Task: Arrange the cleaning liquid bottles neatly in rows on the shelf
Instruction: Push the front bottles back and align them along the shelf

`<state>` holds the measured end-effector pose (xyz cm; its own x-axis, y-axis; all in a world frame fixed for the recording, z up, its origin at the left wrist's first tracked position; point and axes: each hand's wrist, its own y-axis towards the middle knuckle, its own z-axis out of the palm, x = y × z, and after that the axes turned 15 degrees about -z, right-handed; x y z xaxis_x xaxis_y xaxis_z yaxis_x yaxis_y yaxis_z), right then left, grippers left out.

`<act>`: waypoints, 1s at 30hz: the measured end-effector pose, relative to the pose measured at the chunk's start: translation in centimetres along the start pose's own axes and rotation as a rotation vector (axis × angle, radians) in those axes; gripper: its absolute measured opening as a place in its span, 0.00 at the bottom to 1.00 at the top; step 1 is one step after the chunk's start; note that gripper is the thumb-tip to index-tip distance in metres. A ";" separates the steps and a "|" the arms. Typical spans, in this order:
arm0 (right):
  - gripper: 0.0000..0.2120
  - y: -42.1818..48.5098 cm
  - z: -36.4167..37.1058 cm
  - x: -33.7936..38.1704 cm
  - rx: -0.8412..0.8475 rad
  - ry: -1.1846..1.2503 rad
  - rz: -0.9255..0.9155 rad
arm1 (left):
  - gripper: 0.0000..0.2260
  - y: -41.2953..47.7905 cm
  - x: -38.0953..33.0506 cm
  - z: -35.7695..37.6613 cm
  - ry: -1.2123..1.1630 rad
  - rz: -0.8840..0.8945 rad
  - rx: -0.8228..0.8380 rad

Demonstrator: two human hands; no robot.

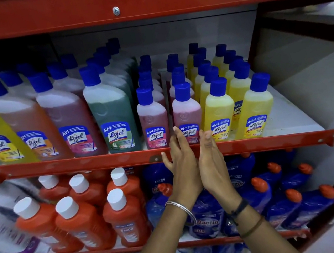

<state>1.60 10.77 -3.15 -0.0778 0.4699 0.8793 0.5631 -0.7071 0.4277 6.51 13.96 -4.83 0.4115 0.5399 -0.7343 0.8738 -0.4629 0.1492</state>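
Note:
Small blue-capped bottles stand in rows on the red shelf (273,141): two pink rows and, to their right, yellow rows. The front pink bottle (186,112) of the right pink row is at the shelf's edge. My left hand (181,163) and my right hand (210,158) are raised side by side in front of it, fingers straight and apart, palms facing each other. The fingertips reach the bottle's label; neither hand grips it. A front yellow bottle (218,111) stands just right of my right hand.
Large bottles (112,117) in yellow, orange, pink and green fill the shelf's left part. The shelf's right end (286,111) is bare white. Below are orange bottles with white caps (123,218) and blue bottles with orange caps (283,202).

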 end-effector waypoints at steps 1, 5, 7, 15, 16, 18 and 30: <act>0.58 0.0 0.2 0.0 -0.013 0.010 0.004 | 0.34 0.0 0.1 -0.1 0.007 -0.003 0.019; 0.57 -0.2 0.6 -0.2 -0.074 0.035 0.041 | 0.33 -0.2 1.0 -0.9 -0.035 0.059 0.080; 0.53 -0.5 0.8 -0.2 -0.131 0.034 0.001 | 0.32 -0.5 1.6 -2.3 -0.137 0.114 0.048; 0.46 -2.2 5.1 1.3 -0.073 0.047 -0.186 | 0.36 -0.1 4.3 -6.9 -0.394 0.147 -0.094; 0.48 -2.0 5.6 1.5 -0.056 0.039 -0.172 | 0.36 0.4 4.6 -7.2 -0.399 0.133 -0.036; 0.51 -1.4 6.4 1.6 -0.031 0.011 -0.150 | 0.36 1.3 4.9 -7.7 -0.382 0.116 0.053; 0.55 -0.5 7.1 2.5 0.014 -0.100 -0.074 | 0.33 2.3 4.3 -8.6 -0.087 0.092 0.087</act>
<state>6.98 16.09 -2.64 -0.0371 0.5715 0.8198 0.5701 -0.6617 0.4870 12.57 21.26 -1.93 0.4618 0.4309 -0.7753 0.8059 -0.5690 0.1637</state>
